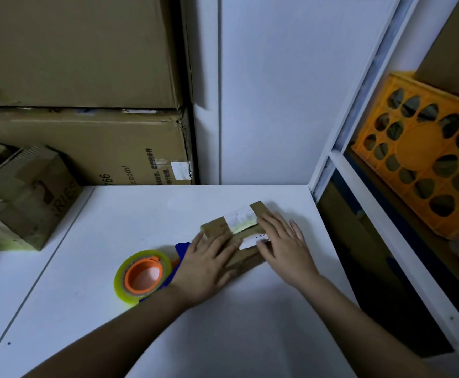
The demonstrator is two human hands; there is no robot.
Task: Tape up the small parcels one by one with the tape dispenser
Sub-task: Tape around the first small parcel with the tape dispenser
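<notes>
Two hands, left hand (209, 266) and right hand (285, 246), flat with fingers spread on one parcel (239, 227); one tape dispenser (143, 276) just beside.

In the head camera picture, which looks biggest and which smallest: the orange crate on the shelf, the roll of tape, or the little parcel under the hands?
As they look in the head view:
1. Orange crate, clearly largest.
2. Small parcel, partly hidden under both hands.
3. Tape roll, smallest.
The parcel and roll look close in size, so that order is unsure.
</notes>
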